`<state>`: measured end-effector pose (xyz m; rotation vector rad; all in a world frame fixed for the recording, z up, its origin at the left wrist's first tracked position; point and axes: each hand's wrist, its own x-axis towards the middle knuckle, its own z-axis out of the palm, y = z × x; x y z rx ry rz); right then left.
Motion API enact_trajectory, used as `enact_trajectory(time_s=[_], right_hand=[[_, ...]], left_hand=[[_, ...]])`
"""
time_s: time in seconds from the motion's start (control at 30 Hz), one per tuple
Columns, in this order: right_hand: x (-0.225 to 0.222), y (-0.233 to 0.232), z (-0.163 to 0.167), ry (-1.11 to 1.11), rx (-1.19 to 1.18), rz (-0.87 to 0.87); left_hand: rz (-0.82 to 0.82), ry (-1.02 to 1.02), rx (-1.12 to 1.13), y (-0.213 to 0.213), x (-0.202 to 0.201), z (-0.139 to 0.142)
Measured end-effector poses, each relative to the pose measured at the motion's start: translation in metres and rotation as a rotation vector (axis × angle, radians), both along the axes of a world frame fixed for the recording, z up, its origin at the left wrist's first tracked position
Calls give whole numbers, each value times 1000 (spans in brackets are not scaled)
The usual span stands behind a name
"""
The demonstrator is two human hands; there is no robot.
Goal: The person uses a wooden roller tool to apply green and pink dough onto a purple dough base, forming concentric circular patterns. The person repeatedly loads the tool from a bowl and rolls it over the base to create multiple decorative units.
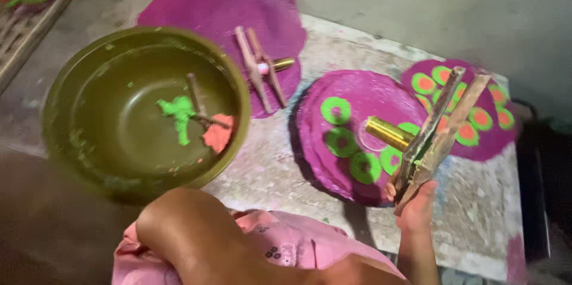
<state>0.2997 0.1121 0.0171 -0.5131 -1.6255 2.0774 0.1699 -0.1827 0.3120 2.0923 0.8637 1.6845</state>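
Nearest the camera, a pink cloth (280,249) is lying over the person's lap, and the left arm is crossing it; the left hand itself is hidden, so I cannot tell whether it is spread or closed. Just beyond, the right hand (417,201) is curling shut around the two wooden handles of a stamping tool (438,133), whose brass tube (387,132) is pointing down at the purple disc (357,136) on the worn table (476,213). Green rings (336,110) are already sitting on that disc. To do this well, the tube is probably best kept square to the disc and clear of neighbouring rings (a tilted press would likely smear). Leftward, an olive bowl (143,112) is holding green and orange paste. Farther back, a second tool (259,67) is resting on another purple disc (226,16), and a finished disc (476,115) is lying at the far right.
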Motion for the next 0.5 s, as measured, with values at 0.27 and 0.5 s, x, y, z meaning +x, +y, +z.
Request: enact_trajectory(time_s=[0.27, 0.5], right_hand=[[-107, -100, 62, 95, 225, 470], [-170, -247, 188, 548, 1427, 905]], left_hand=[[982, 211, -258, -126, -69, -65], [702, -383, -712, -241, -77, -135]])
